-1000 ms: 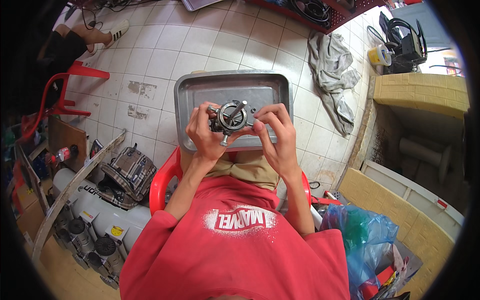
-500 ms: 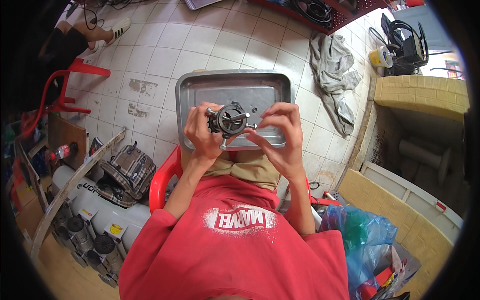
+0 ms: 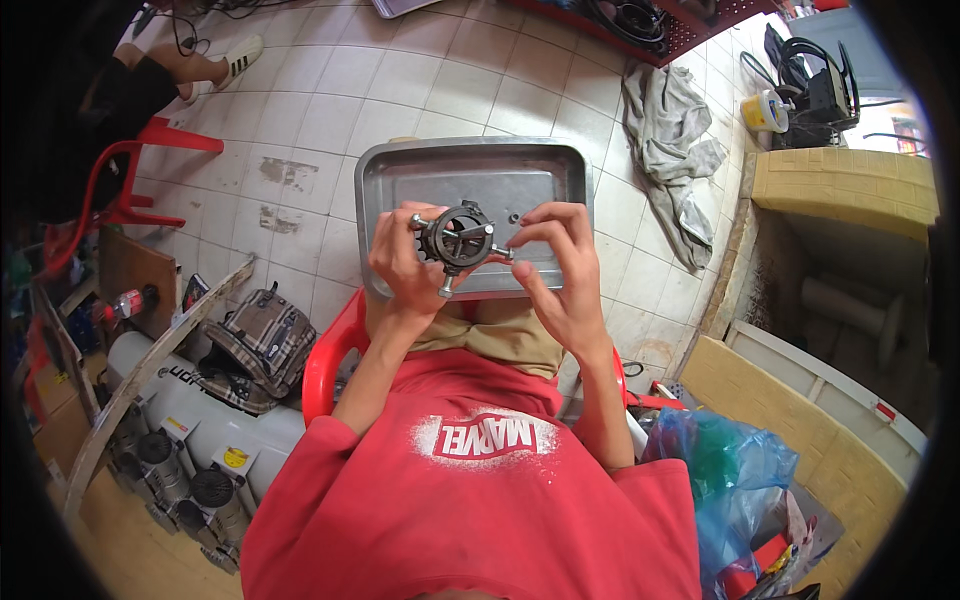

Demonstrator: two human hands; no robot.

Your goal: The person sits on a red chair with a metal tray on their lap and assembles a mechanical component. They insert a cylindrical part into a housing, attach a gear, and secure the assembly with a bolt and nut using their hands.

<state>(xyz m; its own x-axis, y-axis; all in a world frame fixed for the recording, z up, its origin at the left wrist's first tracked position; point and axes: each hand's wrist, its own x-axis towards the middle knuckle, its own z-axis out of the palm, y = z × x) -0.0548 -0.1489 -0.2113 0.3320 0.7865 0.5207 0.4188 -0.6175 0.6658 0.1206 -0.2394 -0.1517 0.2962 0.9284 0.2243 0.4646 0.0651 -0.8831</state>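
Note:
My left hand [image 3: 403,262] is closed around a round dark metal part [image 3: 455,236] with a ring-shaped rim, a toothed edge and bolts sticking outward. It is held up over a grey metal tray [image 3: 374,180]. A bright rod or bolt lies across the ring's opening. At the part's right side my right hand [image 3: 566,275] has its thumb and fingertips apart, on either side of a bolt head [image 3: 504,253]. Whether they touch it is hard to make out. A small dark nut-like piece [image 3: 514,217] lies in the tray, just above the right fingers.
The tray rests at my lap, and I sit on a red plastic chair [image 3: 322,368]. To the left are a plaid backpack [image 3: 262,345] and a white tank [image 3: 255,443]. A grey cloth [image 3: 665,150] lies on the tiled floor; a blue plastic bag [image 3: 730,475] sits at lower right.
My right thumb and fingers have come nearer each other around the bolt head at the part's right. The metal part has turned slightly in my left hand, and its crossing rod looks different.

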